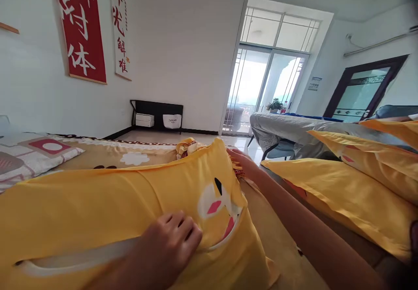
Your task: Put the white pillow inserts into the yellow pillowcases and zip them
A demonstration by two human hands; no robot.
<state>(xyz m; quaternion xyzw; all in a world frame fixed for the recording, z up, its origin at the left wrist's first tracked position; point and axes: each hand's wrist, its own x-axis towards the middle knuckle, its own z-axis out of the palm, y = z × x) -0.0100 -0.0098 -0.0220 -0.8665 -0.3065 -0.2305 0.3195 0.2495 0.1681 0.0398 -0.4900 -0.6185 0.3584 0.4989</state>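
Observation:
A yellow pillow (107,198) with a printed cartoon face of white patches and pink marks lies across the foreground. My left hand (176,240) is on its near side, fingers curled closed into the pillow's fabric beside the white patch. A whitish slit or strip runs along the cover left of that hand. My right arm reaches forward along the pillow's right end. At the far corner, my right hand (243,161) touches or sits just behind the pillow's edge, its fingers mostly hidden. Crumpled yellow cloth with a red pattern (187,146) lies beyond the pillow.
Several yellow pillows (352,190) are stacked at the right. A patterned pillow (48,153) rests at the left on a brown bedspread (107,157). Farther off stand a grey-covered table (294,126), a chair (279,150) and a black low rack (156,109) by the wall.

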